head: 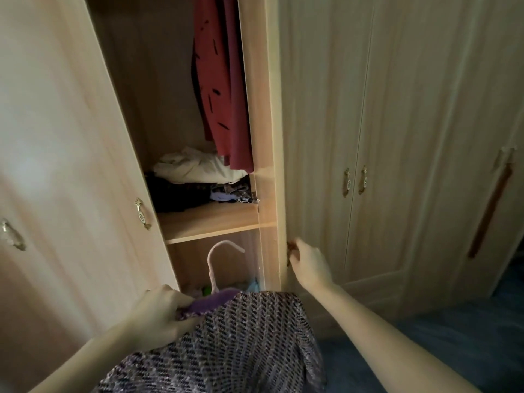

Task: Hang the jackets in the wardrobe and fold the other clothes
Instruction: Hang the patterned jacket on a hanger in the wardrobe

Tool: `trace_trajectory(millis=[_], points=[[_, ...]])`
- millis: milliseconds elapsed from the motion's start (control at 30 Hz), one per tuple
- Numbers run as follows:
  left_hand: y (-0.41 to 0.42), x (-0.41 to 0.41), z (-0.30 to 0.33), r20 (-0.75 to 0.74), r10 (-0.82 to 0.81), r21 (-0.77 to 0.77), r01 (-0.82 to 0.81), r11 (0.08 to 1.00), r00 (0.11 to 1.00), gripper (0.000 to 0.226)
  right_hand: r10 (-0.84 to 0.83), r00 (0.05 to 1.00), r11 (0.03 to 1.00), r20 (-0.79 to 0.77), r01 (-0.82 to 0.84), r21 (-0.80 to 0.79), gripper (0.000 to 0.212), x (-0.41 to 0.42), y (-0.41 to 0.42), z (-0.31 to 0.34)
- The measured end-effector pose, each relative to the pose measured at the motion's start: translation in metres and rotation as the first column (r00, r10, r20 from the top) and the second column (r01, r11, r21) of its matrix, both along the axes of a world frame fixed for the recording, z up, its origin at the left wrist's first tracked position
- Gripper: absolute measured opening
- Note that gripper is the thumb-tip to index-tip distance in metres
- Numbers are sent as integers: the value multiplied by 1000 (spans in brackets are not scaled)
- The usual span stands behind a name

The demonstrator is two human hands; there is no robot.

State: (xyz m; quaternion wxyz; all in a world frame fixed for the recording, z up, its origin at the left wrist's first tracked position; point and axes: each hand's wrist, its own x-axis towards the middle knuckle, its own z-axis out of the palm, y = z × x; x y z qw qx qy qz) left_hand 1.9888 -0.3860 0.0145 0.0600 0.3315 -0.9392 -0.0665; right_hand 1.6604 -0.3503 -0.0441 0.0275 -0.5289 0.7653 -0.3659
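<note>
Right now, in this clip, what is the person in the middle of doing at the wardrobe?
A person stands at an open wardrobe. The left hand grips the collar of a purple patterned knit jacket that sits on a pale hanger, hook pointing up, not yet on any rail. The right hand grips the handle on the edge of the open wardrobe door. Inside, a red garment already hangs above a shelf piled with loose clothes.

red garment: top cut off | right hand: fingertips hidden behind door edge
</note>
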Motion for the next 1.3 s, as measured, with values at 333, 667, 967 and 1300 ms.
trace_trajectory(millis=[333,667,967,1300], points=[[-2,24,-3,-216,251,226,-202,953,944,8,226,948,895,-223,-292,-336,20,91,17,11],[-25,64,1,-323,556,302,-474,827,766,28,401,902,911,160,-412,37,39,227,-42,45],[-61,74,-8,-411,584,312,-494,812,700,24,201,736,853,646,-456,253,36,272,-95,67],[-113,93,-19,-392,316,440,-125,889,864,38,127,967,906,220,-204,370,32,301,-153,64]])
